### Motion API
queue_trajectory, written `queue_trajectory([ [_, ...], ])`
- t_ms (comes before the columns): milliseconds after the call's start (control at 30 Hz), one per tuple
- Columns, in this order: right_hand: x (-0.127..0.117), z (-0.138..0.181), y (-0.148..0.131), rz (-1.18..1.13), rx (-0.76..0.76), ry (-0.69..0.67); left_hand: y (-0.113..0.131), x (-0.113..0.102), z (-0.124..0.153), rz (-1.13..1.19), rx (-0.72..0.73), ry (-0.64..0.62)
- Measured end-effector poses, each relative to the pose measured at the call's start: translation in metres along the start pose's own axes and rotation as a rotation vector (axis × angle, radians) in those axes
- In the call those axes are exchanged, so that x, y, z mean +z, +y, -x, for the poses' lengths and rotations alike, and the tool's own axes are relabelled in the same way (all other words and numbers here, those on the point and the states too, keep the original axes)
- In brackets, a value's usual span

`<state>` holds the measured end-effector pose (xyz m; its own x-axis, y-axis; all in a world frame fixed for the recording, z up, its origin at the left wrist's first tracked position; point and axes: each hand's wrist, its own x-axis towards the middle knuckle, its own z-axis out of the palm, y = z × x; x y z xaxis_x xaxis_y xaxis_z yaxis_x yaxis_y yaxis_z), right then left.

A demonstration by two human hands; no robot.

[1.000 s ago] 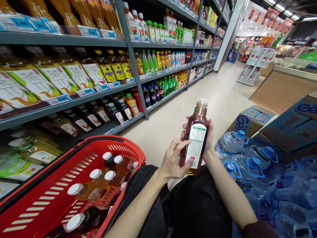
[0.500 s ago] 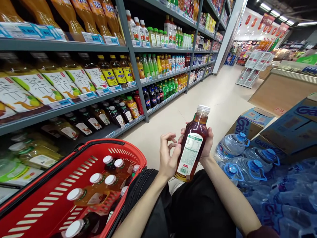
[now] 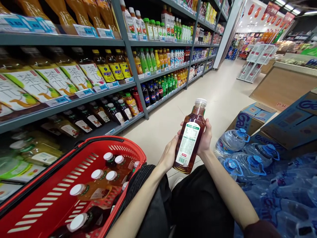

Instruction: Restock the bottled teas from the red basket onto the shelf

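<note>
Between my two hands is a bottle of dark amber drink (image 3: 189,140), nearly upright, its white cap at the top and its green and white back label facing me. My left hand (image 3: 169,150) is closed against the bottle's left side, its fingers partly hidden behind it. From the right side my right hand (image 3: 205,137) wraps round the bottle, with some fingertips hidden behind. Left of my knees stands a red shopping basket (image 3: 133,148), which holds several white-capped bottles (image 3: 96,190) of amber and dark drinks, some lying tilted.
Drink shelves (image 3: 104,94) run along the left side, loaded with bottles. Large water jugs (image 3: 231,142) and wrapped water packs (image 3: 284,198) stand close on my right. Cardboard boxes (image 3: 260,115) are behind them. A white display rack (image 3: 256,61) stands farther down the aisle.
My left hand's fingers, raised and loosely curled beside the bottle before, now press against its left side. The bottle has shifted slightly up and left in view, its label turned a little more towards me.
</note>
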<state>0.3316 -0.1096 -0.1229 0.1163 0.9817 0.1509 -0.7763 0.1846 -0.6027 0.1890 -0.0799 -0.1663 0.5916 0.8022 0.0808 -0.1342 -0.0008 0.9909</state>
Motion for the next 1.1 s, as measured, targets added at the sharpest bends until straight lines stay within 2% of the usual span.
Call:
queue_trajectory([
  [600, 0.007, 0.000, -0.002, -0.022, 0.051, 0.073, 0.002, 0.002, 0.001, 0.079, -0.029, 0.017],
  [900, 0.005, 0.001, -0.002, -0.003, 0.062, 0.069, -0.001, 0.002, 0.001, 0.074, -0.040, 0.032],
  [1000, 0.006, 0.001, -0.001, 0.010, 0.059, 0.066, 0.003, 0.000, 0.001, 0.022, -0.043, 0.040],
  [1100, 0.007, 0.000, 0.001, 0.035, -0.006, 0.100, 0.011, -0.001, 0.003, -0.122, 0.002, 0.129],
])
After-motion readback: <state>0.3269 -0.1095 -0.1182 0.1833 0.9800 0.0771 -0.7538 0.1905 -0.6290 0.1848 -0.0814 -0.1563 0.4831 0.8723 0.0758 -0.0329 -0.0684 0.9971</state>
